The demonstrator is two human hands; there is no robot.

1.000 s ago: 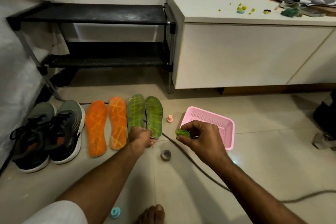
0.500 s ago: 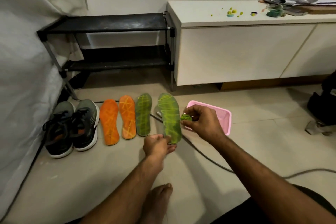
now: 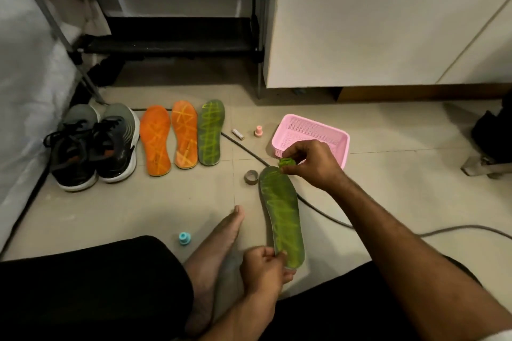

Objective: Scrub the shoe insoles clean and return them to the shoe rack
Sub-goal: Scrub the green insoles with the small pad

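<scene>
The head view shows a beige tiled floor (image 3: 166, 210), with a black shoe rack (image 3: 155, 8) and a white cabinet (image 3: 374, 33) at the far side. Four insoles are there: two orange insoles (image 3: 169, 140) and one green insole (image 3: 210, 133) lie in a row right of two shoes (image 3: 94, 147). The left hand (image 3: 263, 266) grips the near end of the fourth insole (image 3: 282, 216). The right hand (image 3: 311, 163) pinches a green scrubber (image 3: 285, 162) at its far tip, beside one pink basket (image 3: 313, 133).

Dim, warm indoor light; soft shadows under the shoe rack (image 3: 166, 44) at eleven o'clock; slight motion blur; wide-angle bending at edges.
</scene>
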